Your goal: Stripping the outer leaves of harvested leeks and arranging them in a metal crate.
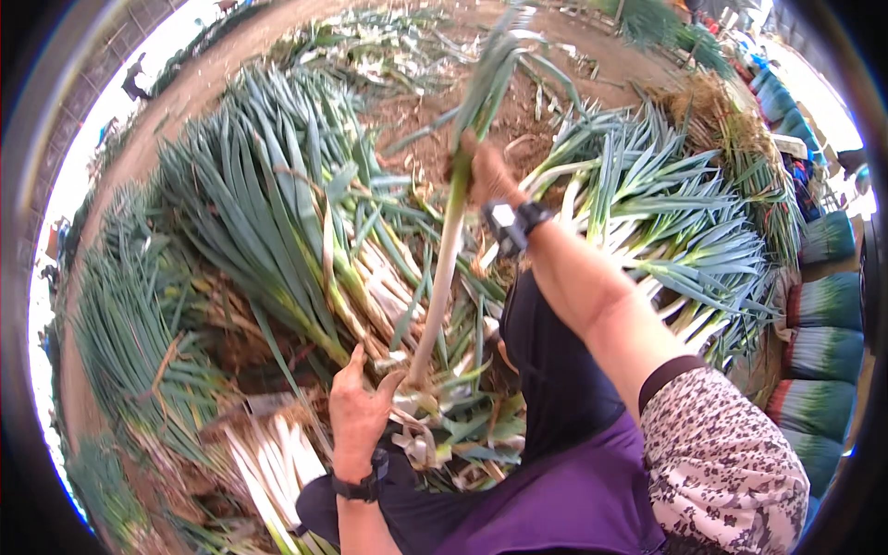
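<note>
A long leek (441, 277) stands nearly upright in front of me, white shaft down and green leaves up. My right hand (487, 171) is wrapped round its green upper part. Near its root end, my left hand (359, 404) holds nothing, with thumb and forefinger spread apart. Just beyond the left hand lies a large heap of untrimmed leeks (268, 203), roots toward me. Stripped leaves and peelings (462, 421) cover the ground under the held leek.
Cleaned leeks (666, 222) lie piled on the right. White leek shafts (268, 462) rest by my left knee. More green leeks (139, 324) are stacked at far left. Wrapped bundles (819, 351) line the right edge. Leaf scraps (370, 51) litter the soil at the back.
</note>
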Demonstrator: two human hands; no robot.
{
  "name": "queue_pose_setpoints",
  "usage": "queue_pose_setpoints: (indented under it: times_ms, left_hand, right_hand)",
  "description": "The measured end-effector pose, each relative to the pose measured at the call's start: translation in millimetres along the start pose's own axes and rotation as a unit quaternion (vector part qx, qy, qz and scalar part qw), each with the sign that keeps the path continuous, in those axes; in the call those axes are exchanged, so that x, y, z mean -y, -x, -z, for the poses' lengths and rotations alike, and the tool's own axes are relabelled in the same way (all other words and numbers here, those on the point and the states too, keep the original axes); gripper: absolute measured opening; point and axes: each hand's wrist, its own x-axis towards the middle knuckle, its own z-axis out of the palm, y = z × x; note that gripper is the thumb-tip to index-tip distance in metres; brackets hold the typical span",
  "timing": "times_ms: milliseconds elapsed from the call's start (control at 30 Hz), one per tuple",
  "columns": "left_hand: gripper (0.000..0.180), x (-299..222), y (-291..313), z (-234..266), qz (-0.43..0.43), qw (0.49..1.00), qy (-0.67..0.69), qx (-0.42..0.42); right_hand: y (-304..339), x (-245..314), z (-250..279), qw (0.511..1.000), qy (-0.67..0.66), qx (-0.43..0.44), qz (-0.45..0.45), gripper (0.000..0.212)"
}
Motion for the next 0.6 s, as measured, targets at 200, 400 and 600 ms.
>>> queue_pose_setpoints:
  times_ms: [200, 400, 600]
  left_hand:
    - [0.055, -31.5, -95.0, -39.0, 0.042, 0.924, 0.38, -0.02]
    - [0.017, -35.5, -111.0, -22.5, 0.043, 0.825, 0.532, -0.187]
    - [0.022, -86.5, -112.7, 24.7, -0.013, 0.675, 0.709, -0.204]
  right_hand:
    - [61.9, -60.2, -72.1, 0.878, 0.302, 0.294, 0.226, 0.022]
    - [105.4, -31.9, -58.7, 0.861, 0.295, 0.41, 0.054, 0.082]
    - [117.9, 6.2, -14.3, 0.72, 0.548, 0.414, 0.102, 0.062]
